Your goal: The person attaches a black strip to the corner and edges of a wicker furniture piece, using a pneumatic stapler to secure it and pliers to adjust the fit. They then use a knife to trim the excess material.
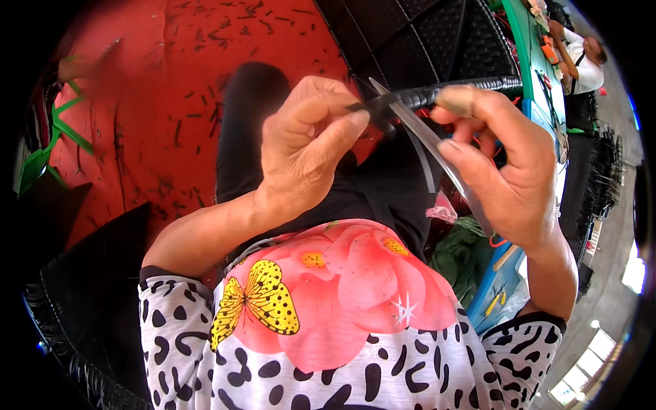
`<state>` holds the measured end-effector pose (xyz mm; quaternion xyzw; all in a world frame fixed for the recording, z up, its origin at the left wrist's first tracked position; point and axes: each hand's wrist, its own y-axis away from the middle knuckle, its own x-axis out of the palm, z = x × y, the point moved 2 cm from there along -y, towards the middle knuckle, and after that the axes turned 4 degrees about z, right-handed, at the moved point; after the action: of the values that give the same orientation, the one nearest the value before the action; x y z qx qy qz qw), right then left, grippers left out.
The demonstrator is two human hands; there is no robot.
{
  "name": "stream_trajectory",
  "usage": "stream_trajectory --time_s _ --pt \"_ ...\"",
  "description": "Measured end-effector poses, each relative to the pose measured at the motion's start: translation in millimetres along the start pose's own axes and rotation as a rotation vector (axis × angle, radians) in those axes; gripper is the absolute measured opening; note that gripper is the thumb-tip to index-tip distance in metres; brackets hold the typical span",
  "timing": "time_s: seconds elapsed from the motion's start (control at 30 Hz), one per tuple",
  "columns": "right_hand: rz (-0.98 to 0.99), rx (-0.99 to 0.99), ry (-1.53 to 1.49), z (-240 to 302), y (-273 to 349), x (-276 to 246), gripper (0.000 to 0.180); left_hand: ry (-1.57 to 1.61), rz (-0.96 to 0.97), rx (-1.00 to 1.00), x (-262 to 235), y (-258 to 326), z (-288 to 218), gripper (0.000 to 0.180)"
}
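Note:
Between thumb and forefinger, my left hand [304, 140] pinches the end of a flat black strip [378, 104]. My right hand [509, 154] is closed around a pair of metal snips [444, 154] with slim pointed blades, and a covering wraps one of its fingers. The blades meet the black strip just right of my left fingertips, one tip showing above it. Behind them runs a rod wrapped in black strip [488, 83], the edge of a black woven panel [437, 41]. A loose narrow strip [425, 164] hangs below the blades. Part of the snips is hidden by my right hand.
Dark scraps litter the red floor [147, 130]. Green frame parts [55, 133] stand at left, near black panels [102, 273]. At right are a blue surface with a yellow-handled tool [493, 304], dark green cloth [458, 256], and a co-worker [586, 72] beside a green-edged table [525, 51].

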<state>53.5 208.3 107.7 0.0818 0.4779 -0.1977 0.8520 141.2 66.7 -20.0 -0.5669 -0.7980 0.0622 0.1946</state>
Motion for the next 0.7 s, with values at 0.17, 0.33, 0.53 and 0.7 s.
stream_trajectory --time_s 0.17,0.33,0.53,0.7 --pt "0.036 0.211 -0.256 3.1 -11.2 26.5 0.033 0.437 0.019 -0.291 14.6 1.5 -18.5 0.007" --pt "-0.009 0.313 -0.460 -4.3 -12.3 32.0 0.035 0.513 0.085 -0.562 18.2 -1.5 -16.5 0.010" --pt "-0.062 0.438 -0.377 -2.9 -18.7 29.0 0.036 0.457 0.088 -0.530 14.1 -2.4 -10.3 0.012" --pt "-0.023 0.561 -0.344 -14.8 -24.1 27.8 0.028 0.357 0.028 -0.390 -6.1 -11.7 6.4 0.011"
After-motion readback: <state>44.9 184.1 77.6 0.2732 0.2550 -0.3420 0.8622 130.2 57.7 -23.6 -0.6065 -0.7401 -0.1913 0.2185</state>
